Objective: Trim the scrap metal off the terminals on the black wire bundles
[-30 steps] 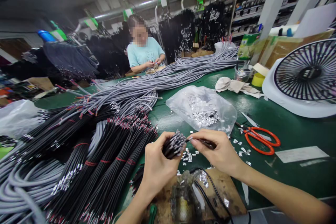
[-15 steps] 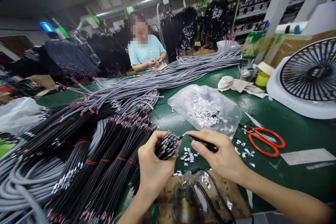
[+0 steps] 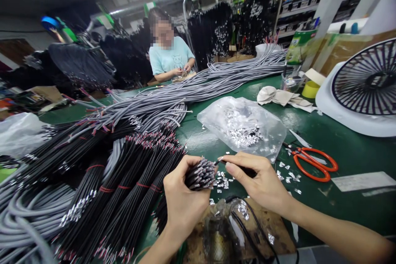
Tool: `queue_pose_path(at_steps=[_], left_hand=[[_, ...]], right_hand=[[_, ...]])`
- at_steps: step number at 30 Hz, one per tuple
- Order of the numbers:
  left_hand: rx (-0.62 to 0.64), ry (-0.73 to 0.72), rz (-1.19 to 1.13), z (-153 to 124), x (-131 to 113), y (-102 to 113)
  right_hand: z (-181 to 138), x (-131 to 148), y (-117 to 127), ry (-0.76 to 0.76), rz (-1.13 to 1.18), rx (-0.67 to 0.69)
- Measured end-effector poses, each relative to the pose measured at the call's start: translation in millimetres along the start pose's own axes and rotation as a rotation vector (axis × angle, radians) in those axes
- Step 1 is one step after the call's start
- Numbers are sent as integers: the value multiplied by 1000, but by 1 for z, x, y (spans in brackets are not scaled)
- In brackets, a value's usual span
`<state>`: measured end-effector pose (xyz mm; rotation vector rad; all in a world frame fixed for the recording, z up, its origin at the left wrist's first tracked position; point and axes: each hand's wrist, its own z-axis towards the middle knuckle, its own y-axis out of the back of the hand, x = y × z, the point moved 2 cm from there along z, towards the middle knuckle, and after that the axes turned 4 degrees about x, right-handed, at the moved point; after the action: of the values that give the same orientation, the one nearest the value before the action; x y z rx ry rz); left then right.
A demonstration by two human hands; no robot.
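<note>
My left hand (image 3: 182, 200) is wrapped round a bundle of black wires (image 3: 199, 173) whose stripped, metal-tipped ends point right. My right hand (image 3: 258, 181) pinches a thin dark tool (image 3: 238, 168), with its tip close to the wire ends. Small silver metal terminals (image 3: 221, 182) lie scattered on the green table (image 3: 349, 161) just below the two hands. A clear plastic bag (image 3: 244, 128) with more silver terminals lies right behind my hands.
Large bundles of black wires (image 3: 117, 189) and grey cables (image 3: 173, 99) fill the left half. Orange scissors (image 3: 312, 163), a white fan (image 3: 361, 86), cloths (image 3: 278, 97) and yellow tape (image 3: 310, 89) sit right. A brown board with black cord (image 3: 244, 225) lies at the near edge. Another person in a light-blue shirt (image 3: 170, 57) works opposite.
My right hand has brought the tool tip back towards the wire ends after drawing away slightly. My left hand keeps its hold on the bundle.
</note>
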<state>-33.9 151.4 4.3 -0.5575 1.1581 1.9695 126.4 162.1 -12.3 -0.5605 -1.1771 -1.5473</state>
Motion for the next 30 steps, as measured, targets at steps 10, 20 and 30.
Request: queue_pose_path(at_steps=[10, 20, 30], left_hand=[[93, -13, -53, 3, 2, 0], [376, 29, -200, 9, -3, 5], [416, -30, -21, 0, 0, -11]], right_hand=[[-1, 2, 0, 30, -31, -23], [-2, 2, 11, 119, -16, -69], [10, -10, 7, -398, 296, 239]])
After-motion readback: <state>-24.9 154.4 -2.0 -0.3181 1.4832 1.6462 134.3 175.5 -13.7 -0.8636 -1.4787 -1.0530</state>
